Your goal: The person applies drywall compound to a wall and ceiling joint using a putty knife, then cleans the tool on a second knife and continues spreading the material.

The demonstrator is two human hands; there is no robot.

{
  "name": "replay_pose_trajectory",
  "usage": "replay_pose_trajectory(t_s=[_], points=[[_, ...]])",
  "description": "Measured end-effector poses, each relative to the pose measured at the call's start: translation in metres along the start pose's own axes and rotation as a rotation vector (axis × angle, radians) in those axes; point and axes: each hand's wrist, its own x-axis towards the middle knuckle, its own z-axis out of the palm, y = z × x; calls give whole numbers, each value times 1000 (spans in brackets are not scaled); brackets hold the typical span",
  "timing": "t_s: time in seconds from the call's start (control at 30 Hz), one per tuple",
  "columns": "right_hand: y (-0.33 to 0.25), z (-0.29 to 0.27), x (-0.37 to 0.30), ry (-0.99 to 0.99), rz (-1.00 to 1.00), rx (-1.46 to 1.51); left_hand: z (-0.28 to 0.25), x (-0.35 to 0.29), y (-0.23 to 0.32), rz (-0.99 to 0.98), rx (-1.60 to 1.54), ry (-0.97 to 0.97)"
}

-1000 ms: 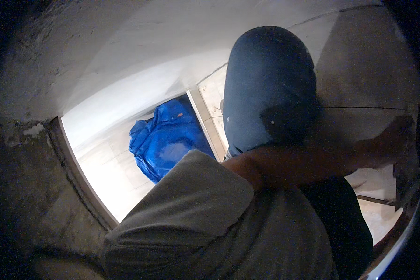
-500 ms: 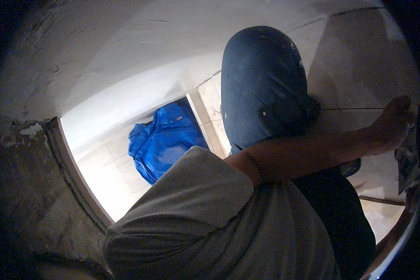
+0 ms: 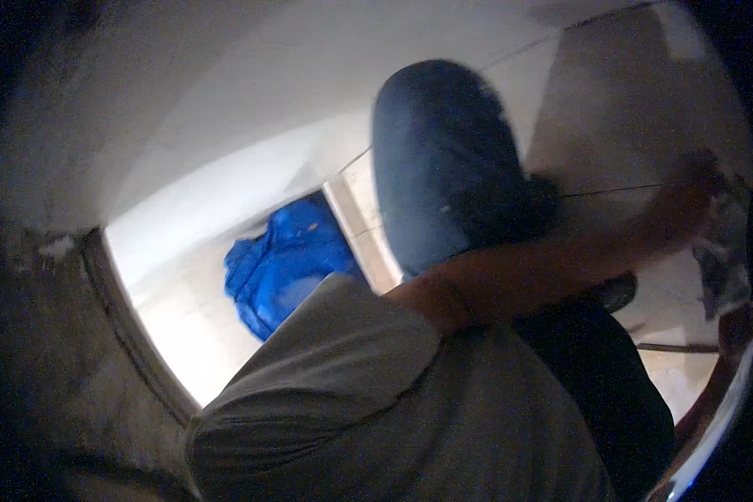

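Observation:
My left arm reaches across to the right edge, where my left hand (image 3: 696,186) is closed but blurred. Just below it, a grey, crumpled-looking piece (image 3: 721,272) with a ragged edge hangs down; its kind does not show. My right hand (image 3: 736,325) is at the lower end of that piece, cut off by the dark rim, and its fingers cannot be made out. Whether the left fingers grip the grey piece or something else is hidden.
My bent knee (image 3: 443,159) in blue trousers rises in the middle, beside a pale wall (image 3: 251,92). A blue plastic bag or sheet (image 3: 289,259) lies on light floor tiles past a doorway strip (image 3: 358,230). A rough dark wall (image 3: 42,335) stands at left.
The view has shifted slightly, so the knee and the blue plastic sit a little further left. My left hand has moved slightly up and left, smeared by motion; the grey piece has shifted with it.

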Motion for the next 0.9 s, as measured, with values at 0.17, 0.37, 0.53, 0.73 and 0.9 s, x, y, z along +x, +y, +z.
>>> replay_pose_trajectory(t_s=[0.17, 0.37, 0.53, 0.73, 0.9], points=[[18, 10, 6, -23, 125, 448, -35, -5, 1, 269, 691, -91], [-104, -6, 29, 110, -260, -14, -57, 9, 28, 572, 1131, 88], [-129, 5, 19, 167, -385, -234, -39, 5, 66, 437, 1235, -165], [-151, 33, 21, 118, -451, -216, -55, 32, 65, 847, 1287, -368], [-156, 44, 16, 171, -395, -164, -50, 47, 68, 912, 1354, -451]])
